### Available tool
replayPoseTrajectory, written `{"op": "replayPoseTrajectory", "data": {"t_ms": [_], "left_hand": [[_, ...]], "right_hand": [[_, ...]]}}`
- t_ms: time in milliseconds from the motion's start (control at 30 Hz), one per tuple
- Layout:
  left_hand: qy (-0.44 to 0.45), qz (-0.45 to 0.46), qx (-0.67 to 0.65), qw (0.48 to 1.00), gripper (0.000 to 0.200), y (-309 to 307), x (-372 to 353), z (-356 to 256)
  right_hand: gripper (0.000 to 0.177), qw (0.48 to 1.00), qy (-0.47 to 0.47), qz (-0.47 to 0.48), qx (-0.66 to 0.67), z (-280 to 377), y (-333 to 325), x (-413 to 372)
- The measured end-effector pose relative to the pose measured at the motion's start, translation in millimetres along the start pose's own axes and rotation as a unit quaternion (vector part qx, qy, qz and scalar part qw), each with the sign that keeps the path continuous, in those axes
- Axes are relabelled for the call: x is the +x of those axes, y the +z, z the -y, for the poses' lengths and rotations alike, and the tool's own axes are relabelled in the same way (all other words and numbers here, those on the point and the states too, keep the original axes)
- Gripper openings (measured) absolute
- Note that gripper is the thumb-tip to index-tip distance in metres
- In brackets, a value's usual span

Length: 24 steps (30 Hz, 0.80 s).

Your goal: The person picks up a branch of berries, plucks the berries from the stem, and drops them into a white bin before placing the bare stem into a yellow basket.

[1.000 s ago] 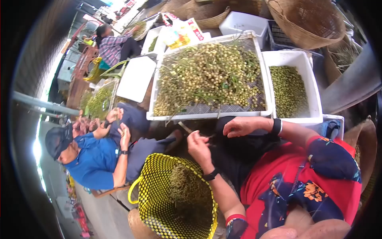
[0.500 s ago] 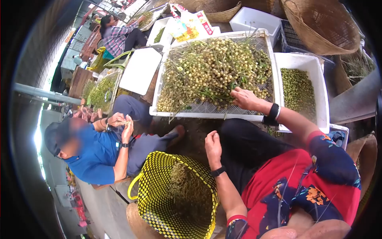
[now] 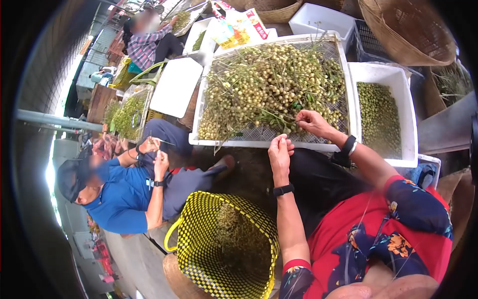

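Observation:
Over the near edge of a white mesh-bottomed tray (image 3: 266,142), my right hand (image 3: 316,124) pinches a thin twig tip beside a heap of small round yellow-green fruits on stalks (image 3: 269,82). My left hand (image 3: 281,155) is just below and to the left, thumb and fingers pressed together near the tray's rim. Whatever is between its fingertips is too small to make out. Green leaves and twigs from the heap lie close to both hands. Below my left hand, a yellow-and-black woven basket (image 3: 199,259) holds brownish stalks and debris (image 3: 239,229).
To the right stands a white bin (image 3: 411,129) of loose green fruits (image 3: 378,117). A co-worker in blue (image 3: 119,199) sits at left, handling a stem. Another person (image 3: 147,47) sits farther back. Wicker baskets (image 3: 406,30) and a white lid (image 3: 177,87) surround the tray.
My left hand has risen from beside the woven basket to the tray's edge, close to my right hand. My right hand has drawn slightly right, off the heap.

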<state>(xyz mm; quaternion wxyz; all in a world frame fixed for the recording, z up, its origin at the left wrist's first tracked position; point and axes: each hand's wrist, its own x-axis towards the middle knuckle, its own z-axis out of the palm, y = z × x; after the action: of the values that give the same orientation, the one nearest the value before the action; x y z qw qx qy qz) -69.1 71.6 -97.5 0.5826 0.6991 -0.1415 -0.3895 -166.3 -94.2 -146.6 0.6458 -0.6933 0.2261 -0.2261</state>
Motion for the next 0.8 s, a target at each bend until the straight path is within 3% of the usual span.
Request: {"op": "replayPoseTrajectory", "data": {"t_ms": [100,167,233,300,400,433,467,500,567,633,667,700,800], "left_hand": [[0.042,-0.009,0.013,0.999,0.022,14.3,3.1,-14.4],[0.099,-0.029,0.062,0.993,0.022,20.5,6.3,-27.7],[0.126,0.013,0.042,0.991,0.026,34.2,9.6,-37.0],[0.144,0.076,0.057,0.985,0.034,46.7,18.6,-42.4],[0.059,0.073,0.061,0.994,0.052,45.0,56.2,-16.1],[0.072,0.042,0.111,0.99,0.046,46.5,61.3,-9.9],[0.248,0.007,0.196,0.949,0.042,49.6,75.7,13.2],[0.406,-0.025,0.276,0.871,0.04,46.3,88.9,28.6],[0.345,-0.037,0.291,0.891,0.039,66.3,51.2,2.2],[0.178,0.004,0.23,0.957,0.04,82.3,37.8,-2.8],[0.244,-0.046,0.263,0.933,0.04,89.1,30.2,-5.0],[0.253,-0.082,0.268,0.926,0.039,95.4,28.0,0.0],[0.2,-0.068,0.238,0.948,0.036,97.7,34.5,17.0]], "right_hand": [[0.007,0.991,0.068,0.021,0.111,32.6,-20.8,-19.6],[0.008,0.994,-0.01,0.005,0.104,35.3,-28.0,-20.5],[0.01,0.996,-0.025,0.0,0.089,27.2,-34.1,-19.1],[0.01,0.994,-0.082,-0.029,-0.064,20.2,-38.0,-9.7],[0.007,0.995,-0.053,-0.089,0.012,22.9,-38.6,-9.4],[0.006,0.988,-0.045,-0.142,-0.048,29.2,-44.0,-13.0],[0.005,0.98,-0.061,-0.162,-0.101,38.5,-46.3,-16.4],[0.004,0.968,-0.069,-0.184,-0.154,43.5,-45.1,-20.8],[0.004,0.945,-0.147,-0.145,-0.255,47.8,-39.8,-28.6],[0.005,0.931,-0.146,-0.131,-0.309,55.8,-31.2,-37.7],[0.006,0.93,-0.129,-0.134,-0.317,58.0,-27.6,-40.4],[0.007,0.929,-0.111,-0.137,-0.326,56.8,-25.8,-42.3],[0.006,0.931,-0.124,-0.156,-0.306,52.5,-18.0,-45.0]]}}
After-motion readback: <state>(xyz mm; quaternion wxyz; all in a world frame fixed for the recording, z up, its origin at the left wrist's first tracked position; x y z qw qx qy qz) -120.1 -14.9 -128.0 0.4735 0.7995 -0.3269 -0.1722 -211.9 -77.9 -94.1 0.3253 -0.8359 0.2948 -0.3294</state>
